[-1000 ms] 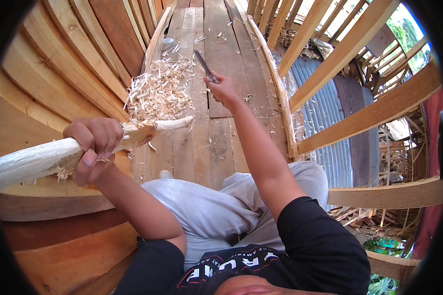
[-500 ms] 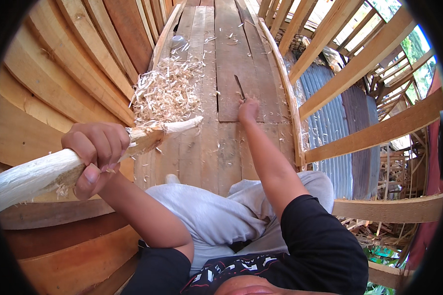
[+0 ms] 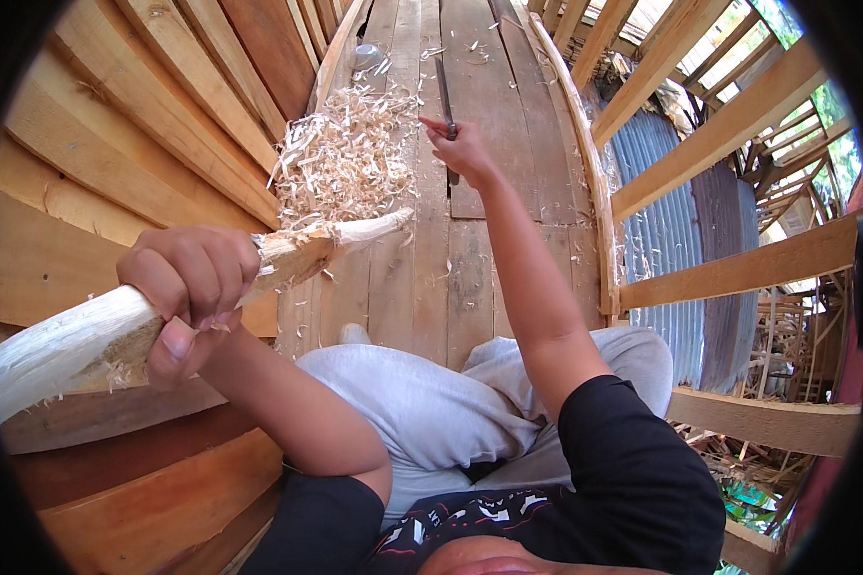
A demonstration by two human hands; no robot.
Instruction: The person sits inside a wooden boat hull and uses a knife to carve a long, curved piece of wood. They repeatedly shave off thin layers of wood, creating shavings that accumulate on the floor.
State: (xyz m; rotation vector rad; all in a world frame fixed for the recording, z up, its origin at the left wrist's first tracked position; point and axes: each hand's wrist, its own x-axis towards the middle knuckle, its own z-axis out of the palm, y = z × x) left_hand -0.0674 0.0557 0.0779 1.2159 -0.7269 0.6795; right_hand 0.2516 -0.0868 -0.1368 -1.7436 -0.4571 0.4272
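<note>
My left hand is wrapped round a thick, pale stripped branch, which slants up to the right. Past my fist the branch turns rough and brown, then narrows to a whitened, bent end. A small sliver of wood shows by my left thumb. With my arm stretched forward over the floorboards, my right hand is closed around a knife. Its long dark blade points away from me, and the dark butt of its handle shows below the hand. The knife is apart from the branch.
A heap of curled wood shavings lies on the plank floor beyond the branch. Near it rests a small clear container. Board walling rises on the left; wooden rails and corrugated metal sheet are on the right.
My right hand has moved forward and slightly left with the knife, and more of the blade and handle shows. My left hand keeps its hold on the branch. The view has shifted slightly.
</note>
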